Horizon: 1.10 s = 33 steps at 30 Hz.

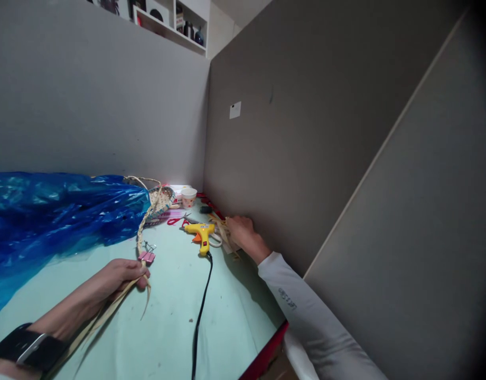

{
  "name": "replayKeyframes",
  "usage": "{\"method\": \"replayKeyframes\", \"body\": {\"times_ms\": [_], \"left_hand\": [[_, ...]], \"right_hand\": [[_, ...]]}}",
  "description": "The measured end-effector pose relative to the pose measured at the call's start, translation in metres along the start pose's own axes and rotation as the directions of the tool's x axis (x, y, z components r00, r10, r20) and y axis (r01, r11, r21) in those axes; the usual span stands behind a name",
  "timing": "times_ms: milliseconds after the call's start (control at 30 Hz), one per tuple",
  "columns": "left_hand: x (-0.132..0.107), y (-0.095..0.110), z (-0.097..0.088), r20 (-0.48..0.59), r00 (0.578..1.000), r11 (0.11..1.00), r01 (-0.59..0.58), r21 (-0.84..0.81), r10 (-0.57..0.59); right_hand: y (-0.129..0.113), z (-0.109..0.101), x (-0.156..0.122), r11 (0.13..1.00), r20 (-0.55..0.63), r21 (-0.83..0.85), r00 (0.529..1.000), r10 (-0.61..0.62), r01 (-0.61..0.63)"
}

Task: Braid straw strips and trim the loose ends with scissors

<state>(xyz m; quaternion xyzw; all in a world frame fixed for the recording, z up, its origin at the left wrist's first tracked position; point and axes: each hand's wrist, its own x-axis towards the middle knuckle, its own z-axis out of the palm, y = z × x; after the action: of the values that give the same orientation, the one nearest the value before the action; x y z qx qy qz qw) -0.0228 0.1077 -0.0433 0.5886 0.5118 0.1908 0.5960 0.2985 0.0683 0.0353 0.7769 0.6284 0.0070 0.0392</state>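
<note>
My left hand [126,275] pinches the loose strands of a straw braid [140,237] just below a pink binder clip [147,256]. Long pale straw strips [96,323] trail from that hand back past the wrist. Beyond the clip, the plait runs up to a woven straw piece [161,198]. Over by the right partition, my right hand [242,232] reaches down to a pile of straw strips [226,240]. Its fingers curl downward and are partly hidden, so its grip is unclear. A yellow glue gun [201,235] lies just left of it.
Blue plastic sheeting [68,211] spreads across the left side. Red-handled scissors [177,219], a paper cup [188,197] and a small black object [205,209] sit toward the corner. The glue gun's black cord [199,316] crosses the pale green tabletop [164,338]. A grey partition [290,148] bounds the right.
</note>
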Motion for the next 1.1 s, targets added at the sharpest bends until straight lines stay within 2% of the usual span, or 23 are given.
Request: {"method": "replayKeyframes", "body": {"times_ms": [333, 600, 767, 867, 1000, 1100], "left_hand": [[0.004, -0.002, -0.004, 0.048, 0.999, 0.999, -0.005, 0.039, 0.003], [0.013, -0.011, -0.008, 0.052, 0.998, 0.999, -0.030, 0.036, 0.028], [0.014, -0.016, -0.006, 0.017, 0.999, 0.998, -0.035, 0.045, 0.035], [0.013, -0.016, -0.002, -0.004, 0.999, 0.998, -0.035, 0.057, 0.035], [0.012, -0.014, 0.003, -0.044, 0.998, 0.997, -0.047, 0.054, 0.050], [0.010, -0.010, 0.006, -0.045, 0.999, 0.998, -0.022, 0.057, 0.024]], "right_hand": [[0.001, 0.002, 0.001, 0.999, -0.044, -0.030, 0.999, 0.020, -0.022], [0.001, -0.003, -0.016, 1.000, -0.133, 0.027, 0.991, 0.004, 0.000], [-0.020, 0.012, -0.016, 0.988, -0.107, 0.151, 0.994, -0.010, 0.026], [-0.022, 0.019, -0.013, 0.966, -0.093, 0.258, 0.996, 0.010, 0.015], [-0.008, 0.006, -0.010, 0.890, -0.148, 0.455, 0.988, 0.049, 0.024], [-0.008, -0.008, -0.010, 0.765, -0.165, 0.627, 0.985, -0.052, 0.146]]}}
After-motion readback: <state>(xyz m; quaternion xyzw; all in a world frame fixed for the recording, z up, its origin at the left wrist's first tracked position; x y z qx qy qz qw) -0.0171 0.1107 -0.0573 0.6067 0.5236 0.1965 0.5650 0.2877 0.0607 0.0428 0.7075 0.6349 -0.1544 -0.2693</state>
